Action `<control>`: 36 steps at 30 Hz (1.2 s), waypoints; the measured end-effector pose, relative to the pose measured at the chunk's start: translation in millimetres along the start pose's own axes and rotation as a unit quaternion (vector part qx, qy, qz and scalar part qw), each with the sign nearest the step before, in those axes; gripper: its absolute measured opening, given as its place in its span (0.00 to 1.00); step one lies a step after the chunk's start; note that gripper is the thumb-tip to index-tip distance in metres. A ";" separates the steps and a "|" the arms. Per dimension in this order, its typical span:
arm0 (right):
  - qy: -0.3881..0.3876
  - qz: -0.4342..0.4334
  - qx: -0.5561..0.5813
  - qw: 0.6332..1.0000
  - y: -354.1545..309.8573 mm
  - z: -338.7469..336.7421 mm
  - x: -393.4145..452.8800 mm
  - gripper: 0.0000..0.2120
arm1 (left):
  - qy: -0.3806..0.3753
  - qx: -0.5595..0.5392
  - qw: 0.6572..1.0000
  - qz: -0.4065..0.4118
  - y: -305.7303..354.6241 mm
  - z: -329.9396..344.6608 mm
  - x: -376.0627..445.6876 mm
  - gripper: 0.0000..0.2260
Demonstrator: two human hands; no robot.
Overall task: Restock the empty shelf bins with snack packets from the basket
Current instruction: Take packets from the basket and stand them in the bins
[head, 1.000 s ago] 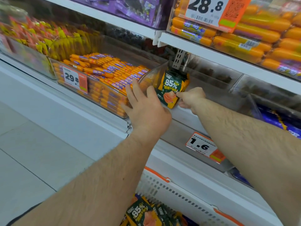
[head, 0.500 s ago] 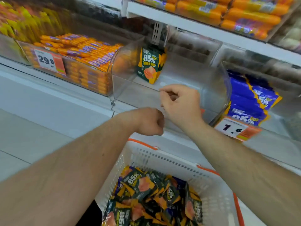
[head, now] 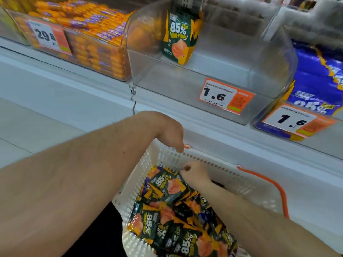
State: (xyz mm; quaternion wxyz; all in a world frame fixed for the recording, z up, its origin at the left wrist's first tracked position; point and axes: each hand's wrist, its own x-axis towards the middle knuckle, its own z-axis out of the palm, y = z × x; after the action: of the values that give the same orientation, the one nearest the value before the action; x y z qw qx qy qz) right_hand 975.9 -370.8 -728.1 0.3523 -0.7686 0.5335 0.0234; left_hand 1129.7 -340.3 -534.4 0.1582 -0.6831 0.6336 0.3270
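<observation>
White perforated plastic basket with orange handles sits in the lower middle of the frame, heaped with dark green and orange snack packets printed with "85%". Above it, in the upper middle, a clear plastic shelf bin holds just one such packet, standing upright at the back left; an orange and white price tag reading 1.6 is fixed to its front. A second ago both hands were up at this bin, setting that packet in place; half a second ago they were drawing back over the basket rim. Now the right hand has dropped into the basket, its fingers curled down onto the top packet of the heap, seemingly pinching its upper corner, though blur makes the grip hard to confirm. The left hand hangs just above the basket's far rim, fingers loosely bent downward and holding nothing. So one packet is placed and the next pick appears under way; the bin is nearly bare, and many trips remain. To the upper left, a neighbouring clear bin is full of orange wrapped sausages with a 29.8 price tag; at the right edge, another bin holds blue and yellow packets.
</observation>
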 end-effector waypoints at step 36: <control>-0.149 -0.018 0.366 0.918 -48.4 -86.6 -37.0 0.07 | 0.042 -0.043 0.998 -0.028 -31.9 -31.5 -25.1 0.28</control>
State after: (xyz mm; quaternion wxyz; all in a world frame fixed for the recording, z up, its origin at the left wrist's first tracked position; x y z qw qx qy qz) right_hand 971.0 -381.3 -622.9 0.6847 -0.5832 0.4322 -0.0657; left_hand 1168.8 -336.4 -501.4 0.1109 -0.7201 0.6054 0.3204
